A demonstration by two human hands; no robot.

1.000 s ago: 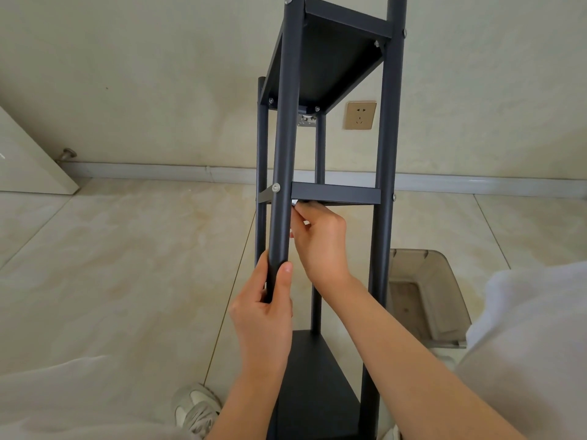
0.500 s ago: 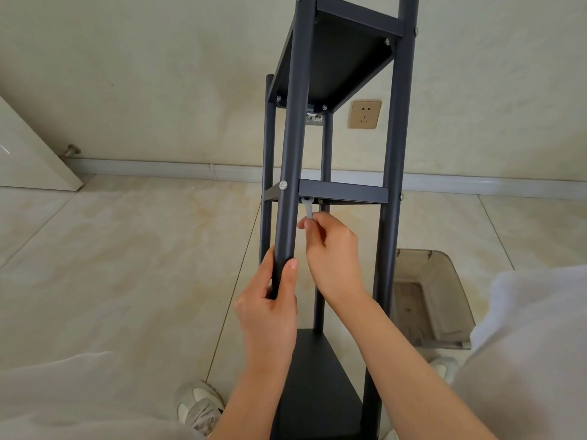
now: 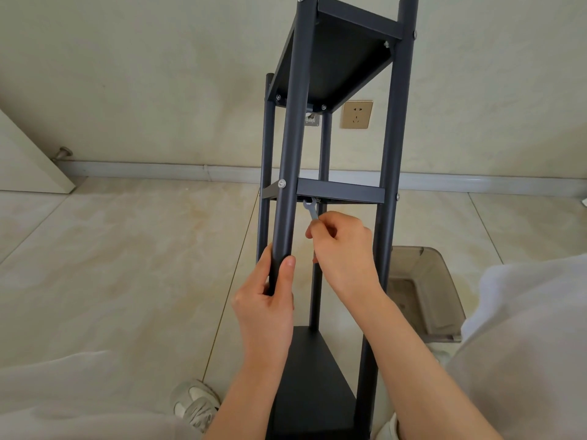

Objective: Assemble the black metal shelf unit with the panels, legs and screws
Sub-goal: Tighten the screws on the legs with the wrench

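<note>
Head view, shelf unit: the black metal shelf unit [image 3: 330, 192] stands upright on the tiled floor [image 3: 111, 265], near the wall [image 3: 158, 74]; four round legs carry three dark panels, one at the top, one at mid height, one at the bottom.
Head view, near left leg: the near left leg [image 3: 293, 138] runs from the top edge of the picture down into the left hand; a silver screw head [image 3: 281, 184] sits on it at the level of the middle panel.
Head view, middle panel: the middle panel [image 3: 340, 190] spans between the near legs; its front rail faces the person.
Head view, left hand: the left hand [image 3: 266, 306] grips the near left leg below the middle panel; thumb and fingers are curled round the tube.
Head view, right hand: the right hand [image 3: 343, 246] pinches a small silver wrench [image 3: 310, 209] between thumb and fingers; the grip is clamped on the handle.
Head view, wrench: the open end points up and meets the underside of the middle panel just right of the near left leg; the fastener there is too small to tell.
Head view, surroundings: a clear plastic bin [image 3: 425, 293] stands on the floor just right of the unit; a wall socket [image 3: 356, 114] shows behind the upper frame; a grey shoe [image 3: 195, 404] rests on the floor at lower left.
</note>
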